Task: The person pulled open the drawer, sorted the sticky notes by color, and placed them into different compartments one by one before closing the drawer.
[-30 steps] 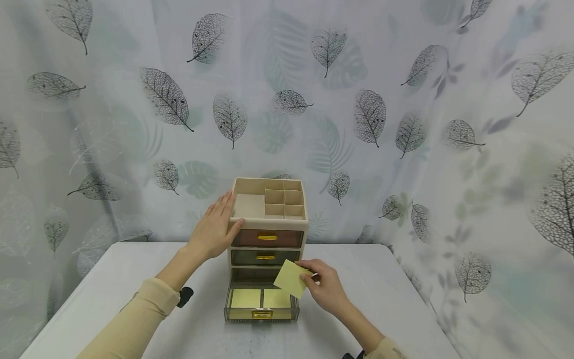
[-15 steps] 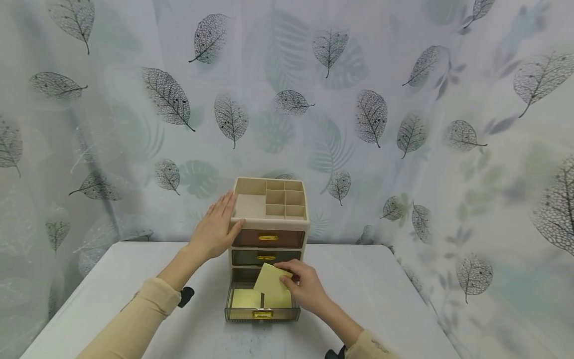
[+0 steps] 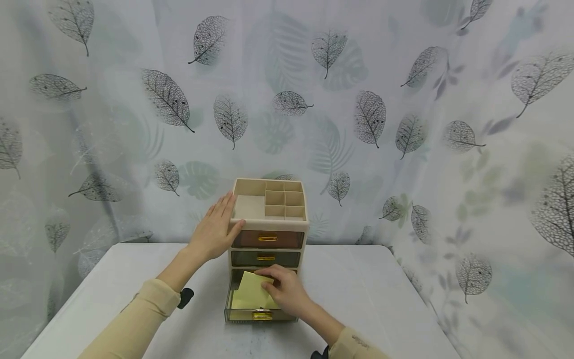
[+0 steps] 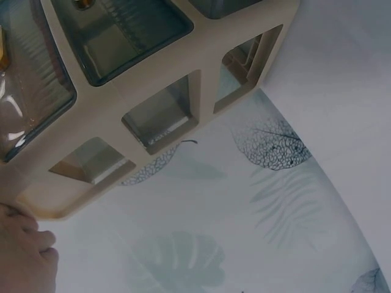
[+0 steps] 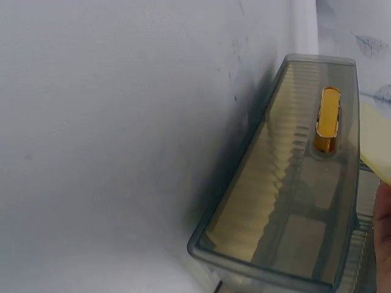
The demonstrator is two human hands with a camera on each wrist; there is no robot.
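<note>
A cream desktop organizer (image 3: 251, 223) stands on the table, its bottom drawer (image 3: 289, 316) pulled out. My left hand (image 3: 213, 234) rests on the organizer's top left edge with fingers straight; the left wrist view shows part of that hand (image 4: 27, 256) at the organizer's corner. Between thumb and fingers, my right hand (image 3: 288, 291) pinches a pale yellow sticky note pad (image 3: 251, 289), tilted over the left part of the drawer. Yellow pads in the drawer are mostly hidden behind it and the hand. In the right wrist view, the held pad (image 5: 374, 137) shows past the drawer front (image 5: 311, 183).
Two tinted drawers with gold handles, the upper one brown (image 3: 242, 239) and the lower one grey-green (image 3: 242, 258), are closed above. Divided compartments (image 3: 275, 198) form the organizer's top. Behind the white table (image 3: 358, 289) hangs a leaf-print curtain (image 3: 287, 144).
My right hand has moved left and slightly down with the sticky note pad, from the drawer's right side to over its left part. The left hand has stayed put.
</note>
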